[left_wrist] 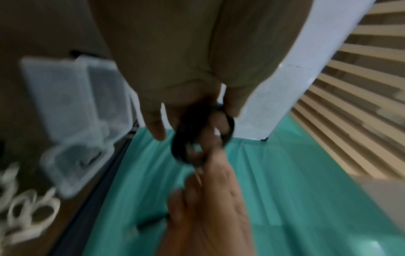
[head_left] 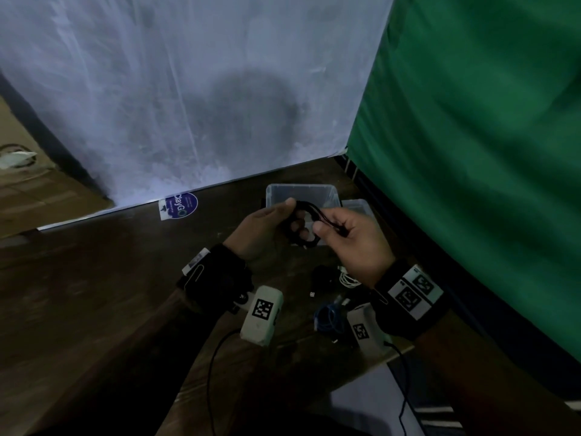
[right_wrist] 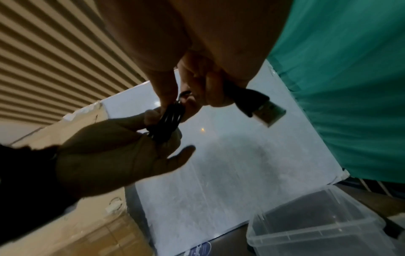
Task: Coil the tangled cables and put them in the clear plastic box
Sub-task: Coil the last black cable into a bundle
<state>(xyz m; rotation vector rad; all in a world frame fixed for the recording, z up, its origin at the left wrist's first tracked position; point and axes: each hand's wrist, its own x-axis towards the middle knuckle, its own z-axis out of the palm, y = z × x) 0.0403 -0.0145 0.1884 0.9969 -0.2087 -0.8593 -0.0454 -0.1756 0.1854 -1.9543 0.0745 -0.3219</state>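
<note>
Being wound, the thin black cable coil is pinched by left hand and right hand; tucking its silver-tipped plug and lowering into the clear plastic box seem next.

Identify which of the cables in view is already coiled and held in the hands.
The black cable: both hands grip its coil above the clear plastic box. The white cable and blue cable lie loose on the table.

Dim scene, soft throughout.
Head view underexposed: dark table, a round shadow on the pale backdrop sheet. Left wrist view is motion-blurred; clear plastic box and white cable are smeared. Right wrist view is sharper, backlit, left hand silhouetted; straight lines bend near edges.
</note>
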